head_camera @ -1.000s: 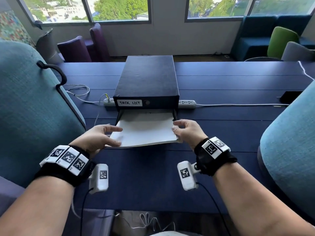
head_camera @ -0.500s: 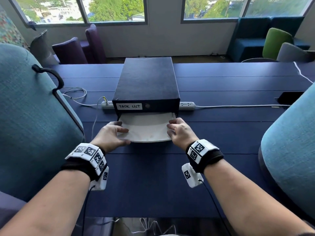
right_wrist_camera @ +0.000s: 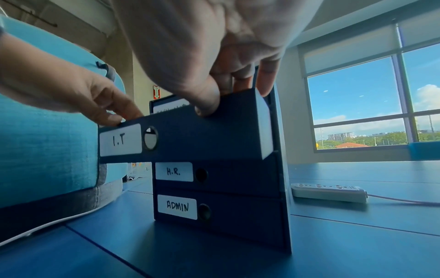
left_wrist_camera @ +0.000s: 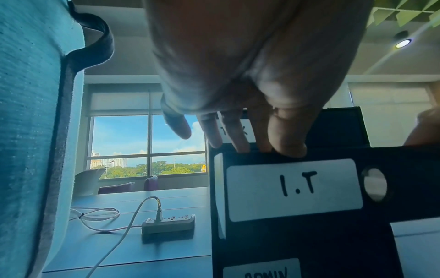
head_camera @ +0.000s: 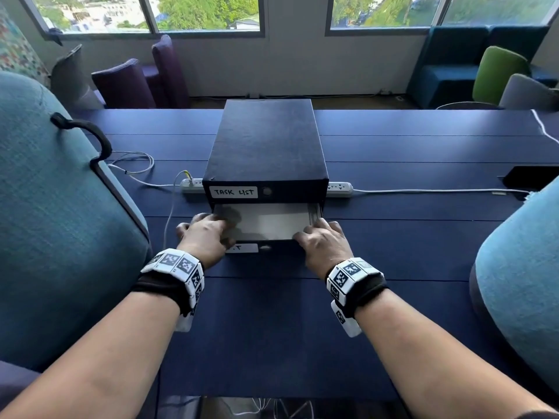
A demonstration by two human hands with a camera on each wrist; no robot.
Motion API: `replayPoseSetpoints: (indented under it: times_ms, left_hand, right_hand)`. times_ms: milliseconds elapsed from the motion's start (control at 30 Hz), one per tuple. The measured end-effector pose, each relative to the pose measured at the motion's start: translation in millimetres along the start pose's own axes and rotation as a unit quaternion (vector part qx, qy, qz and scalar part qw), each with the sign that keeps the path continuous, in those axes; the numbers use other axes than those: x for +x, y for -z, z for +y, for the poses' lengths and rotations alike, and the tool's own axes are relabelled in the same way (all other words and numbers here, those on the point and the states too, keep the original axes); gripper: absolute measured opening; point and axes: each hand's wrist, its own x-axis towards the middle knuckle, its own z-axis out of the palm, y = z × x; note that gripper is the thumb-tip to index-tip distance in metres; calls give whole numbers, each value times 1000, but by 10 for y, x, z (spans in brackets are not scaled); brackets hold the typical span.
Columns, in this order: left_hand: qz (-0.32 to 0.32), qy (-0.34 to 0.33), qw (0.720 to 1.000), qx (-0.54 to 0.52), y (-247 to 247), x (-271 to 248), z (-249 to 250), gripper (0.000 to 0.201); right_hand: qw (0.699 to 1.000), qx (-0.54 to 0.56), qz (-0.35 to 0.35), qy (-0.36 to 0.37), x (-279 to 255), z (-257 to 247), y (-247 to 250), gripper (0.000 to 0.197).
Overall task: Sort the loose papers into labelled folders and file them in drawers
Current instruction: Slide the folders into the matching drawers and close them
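Note:
A dark drawer cabinet (head_camera: pixel 266 146) stands mid-table, its top drawer labelled TASK LIST. The I.T drawer (head_camera: pixel 272 249) below it is pulled out, and a white folder (head_camera: pixel 272 220) lies flat inside. My left hand (head_camera: pixel 211 231) grips the left end of the drawer's front panel, fingers inside and thumb on the front. My right hand (head_camera: pixel 317 237) grips the right end the same way. The left wrist view has the I.T drawer (left_wrist_camera: pixel 292 190) right under my left hand (left_wrist_camera: pixel 250 84). In the right wrist view my right hand (right_wrist_camera: pixel 207 79) pinches the I.T drawer (right_wrist_camera: pixel 202 131). The H.R. drawer (right_wrist_camera: pixel 226 176) and ADMIN drawer (right_wrist_camera: pixel 238 210) are closed.
A white power strip (head_camera: pixel 340 187) lies behind the cabinet, with loose cables (head_camera: pixel 136 164) to the left. Teal chair backs crowd the left (head_camera: pixel 54 207) and right (head_camera: pixel 520 267) sides. A black flat object (head_camera: pixel 529 176) lies at the far right of the blue table (head_camera: pixel 272 328).
The white folder went from my hands forward into the open I.T drawer. Both hands let go of it and moved onto the two ends of the drawer's front panel.

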Motion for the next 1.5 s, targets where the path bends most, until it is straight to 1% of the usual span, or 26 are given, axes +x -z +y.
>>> replayPoseSetpoints:
  times_ms: [33, 100, 133, 200, 233, 267, 333, 367, 400, 500, 567, 633, 733, 900, 1067, 1200, 1367, 1433, 1500]
  left_hand:
    - [15, -2, 1000, 2, 38, 23, 9, 43]
    - [66, -13, 997, -25, 104, 56, 26, 54]
    - [97, -20, 994, -53, 129, 69, 29, 61]
    - [144, -29, 985, -88, 159, 116, 23, 80]
    - [146, -32, 985, -80, 169, 152, 13, 90]
    - [131, -33, 989, -60, 175, 194, -1, 100]
    - [79, -32, 996, -13, 166, 285, -26, 115]
    - [59, -30, 998, 2, 153, 324, -35, 119]
    - [53, -31, 998, 11, 137, 352, -42, 122]
    - [83, -34, 996, 22, 81, 404, -49, 118]
    - [118, -40, 992, 23, 16, 437, -59, 111]
    - [176, -56, 982, 34, -59, 480, -81, 105]
    - [244, -75, 967, 19, -167, 552, -120, 98]
    - [306, -88, 948, 11, -233, 643, -122, 84]
    - [330, -91, 939, 18, -259, 744, -133, 76]
    - [339, -89, 937, 12, -289, 796, -131, 73]
    - [374, -94, 923, 6, -286, 768, -119, 64]
    - [370, -88, 925, 4, -277, 764, -106, 63]
    - [350, -82, 933, 9, -256, 763, -97, 64]
  right_hand:
    - [1000, -4, -6, 1, 22, 3, -13, 43]
    - [1000, -3, 0, -1, 70, 4, -40, 48]
    - [1000, -4, 23, -3, 88, -1, -49, 52]
    - [994, -8, 108, -8, 120, -5, -76, 67]
    - [989, -6, 148, -11, 141, -6, -90, 78]
    - [984, -7, 178, -15, 163, -4, -100, 88]
    - [980, -17, 195, -35, 224, 12, -102, 104]
    - [979, -23, 194, -51, 265, 22, -89, 111]
    - [979, -31, 188, -66, 312, 36, -81, 116]
    - [982, -57, 151, -95, 444, 102, -67, 122]
    - [985, -61, 128, -102, 501, 143, -51, 117]
    - [986, -54, 122, -105, 538, 160, -21, 110]
    - [983, -58, 137, -107, 599, 172, -8, 102]
    - [969, -87, 211, -93, 675, 234, -59, 95]
    - [960, -105, 240, -96, 748, 254, -79, 88]
    - [957, -117, 246, -103, 769, 239, -104, 84]
    - [956, -121, 248, -101, 751, 227, -132, 83]
    - [955, -120, 251, -102, 741, 227, -135, 82]
    - [955, -113, 252, -104, 729, 225, -133, 82]
